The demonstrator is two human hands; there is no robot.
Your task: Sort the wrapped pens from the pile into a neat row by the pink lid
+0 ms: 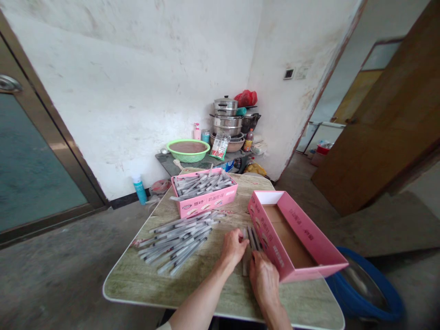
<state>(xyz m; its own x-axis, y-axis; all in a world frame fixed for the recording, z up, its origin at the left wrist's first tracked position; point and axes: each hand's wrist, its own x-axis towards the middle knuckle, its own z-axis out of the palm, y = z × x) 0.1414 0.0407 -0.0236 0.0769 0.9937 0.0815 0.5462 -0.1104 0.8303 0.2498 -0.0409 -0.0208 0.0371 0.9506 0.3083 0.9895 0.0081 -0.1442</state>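
Observation:
My left hand is closed, its fingertips pinching the edge of a clear plastic sleeve on the table. Close beside it on the right, my right hand curls over a few pens with dark ends; its fingers partly hide them. To the left lies a loose pile of pens, greyish and translucent with dark tips. Behind that pile, a pink box is heaped with more such pens. A second pink box, open at the top with its brown bottom showing, stands right of my hands.
The wood-patterned table has a pale rim. Beyond it, a low shelf holds a green basin, steel pots and bottles. A blue tub stands on the floor at right, a blue spray can at left.

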